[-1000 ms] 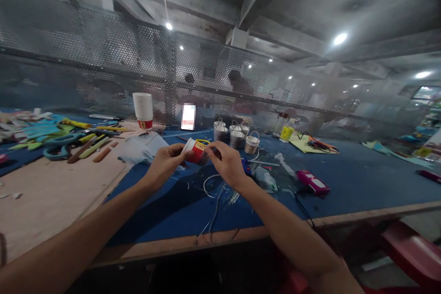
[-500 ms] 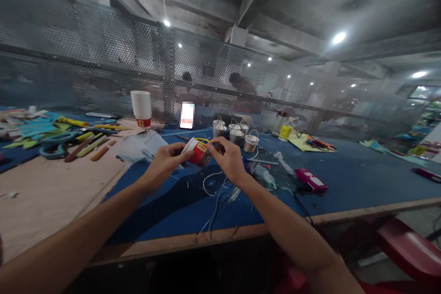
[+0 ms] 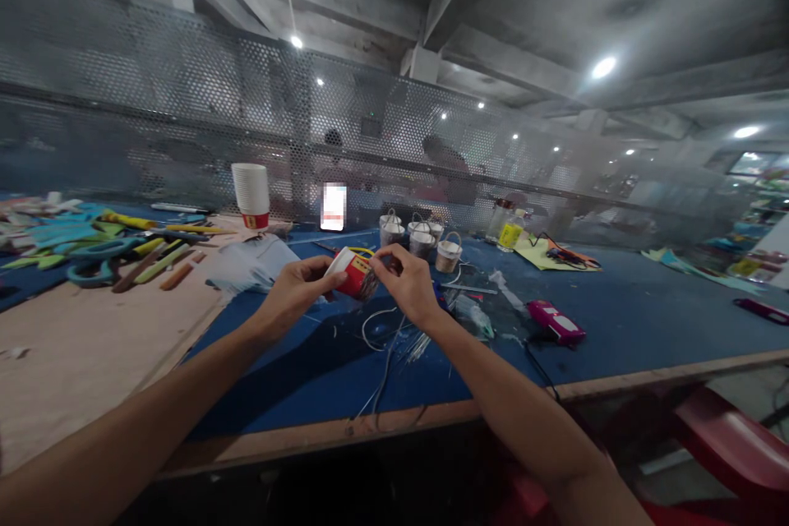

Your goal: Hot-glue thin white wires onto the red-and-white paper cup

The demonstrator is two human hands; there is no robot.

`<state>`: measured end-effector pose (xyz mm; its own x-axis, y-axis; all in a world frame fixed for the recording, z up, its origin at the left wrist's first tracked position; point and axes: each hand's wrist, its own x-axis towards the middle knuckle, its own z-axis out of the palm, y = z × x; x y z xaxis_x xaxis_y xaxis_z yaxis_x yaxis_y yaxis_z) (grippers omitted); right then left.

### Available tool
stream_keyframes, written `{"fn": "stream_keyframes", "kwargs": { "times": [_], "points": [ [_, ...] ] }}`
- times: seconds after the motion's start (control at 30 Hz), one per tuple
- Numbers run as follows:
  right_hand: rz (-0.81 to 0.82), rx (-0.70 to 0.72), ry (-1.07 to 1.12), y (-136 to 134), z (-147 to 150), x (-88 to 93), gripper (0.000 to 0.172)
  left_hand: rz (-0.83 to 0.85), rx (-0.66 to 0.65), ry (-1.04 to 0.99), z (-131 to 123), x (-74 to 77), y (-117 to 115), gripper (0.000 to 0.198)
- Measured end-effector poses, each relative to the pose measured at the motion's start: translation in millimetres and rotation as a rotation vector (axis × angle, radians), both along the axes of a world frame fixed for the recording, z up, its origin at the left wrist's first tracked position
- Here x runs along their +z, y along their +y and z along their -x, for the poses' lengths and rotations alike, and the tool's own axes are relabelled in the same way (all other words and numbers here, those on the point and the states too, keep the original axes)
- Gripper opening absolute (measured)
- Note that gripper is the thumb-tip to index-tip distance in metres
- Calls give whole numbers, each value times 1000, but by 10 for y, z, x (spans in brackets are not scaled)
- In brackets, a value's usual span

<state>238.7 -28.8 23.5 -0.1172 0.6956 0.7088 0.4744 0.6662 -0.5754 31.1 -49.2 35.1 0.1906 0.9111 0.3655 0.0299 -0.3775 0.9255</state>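
Note:
A small red and white paper cup (image 3: 353, 274) lies tilted in my left hand (image 3: 299, 289), its white rim toward the thumb and fingers that grip it. Brown, cord-like material (image 3: 368, 288) covers the cup's lower end. There my right hand (image 3: 408, 286) has thumb and fingertips pinched together against the cup; what lies between them is too small to make out. Behind the cup shows a yellow loop (image 3: 362, 250). Just beyond my right hand stand several little handled buckets (image 3: 449, 255), greyish and brown.
At left are a stack of white cups (image 3: 251, 191), blue-handled scissors (image 3: 92, 263) and knives. A lit phone (image 3: 334, 207) leans by the mesh screen (image 3: 246, 115). On the right lie a magenta device (image 3: 555, 322), a yellow-labelled bottle (image 3: 511, 232) and loose white strands (image 3: 417, 348).
My hands and the cup keep almost the same pose. Behind the mesh screen, a person has shifted slightly to the right.

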Motion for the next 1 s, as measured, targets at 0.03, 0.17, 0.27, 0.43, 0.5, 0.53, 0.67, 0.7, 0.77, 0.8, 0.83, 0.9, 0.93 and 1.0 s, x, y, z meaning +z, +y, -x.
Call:
{"fn": "stream_keyframes", "kwargs": {
  "times": [0.03,0.17,0.27,0.43,0.5,0.53,0.67,0.7,0.77,0.8,0.83,0.9,0.93,1.0],
  "points": [
    [9,-6,-1,-2,-1,2,19,1,1,0,1,1,-2,21],
    [31,-11,5,-9,-1,9,21,0,7,6,8,-4,-1,21],
    [35,-9,10,-9,-2,10,22,-5,1,6,16,-24,14,19],
    [53,-14,18,-9,-3,15,23,-12,-17,-2,32,-53,38,17],
    [68,-12,25,-12,-2,23,22,-9,-17,0,32,-50,38,18],
    [74,-11,30,-14,-1,28,22,-8,-16,0,31,-47,37,18],
    [90,13,61,-11,1,39,22,-11,-19,5,21,-32,32,20],
    [97,20,68,-6,-1,37,22,-12,-16,9,20,-30,31,21],
    [116,27,75,8,-4,30,23,-21,-12,20,20,-28,26,22],
    [127,27,75,16,-6,26,23,-27,-12,26,21,-28,24,22],
    [138,26,75,24,-8,23,24,-33,-15,32,23,-28,21,22],
    [157,26,80,37,-11,19,24,-42,-20,40,27,-28,17,23],
    [164,30,86,43,-11,18,24,-44,-21,42,28,-28,16,23],
    [179,46,102,54,-12,18,23,-47,-17,47,30,-27,15,24]
  ]
}}
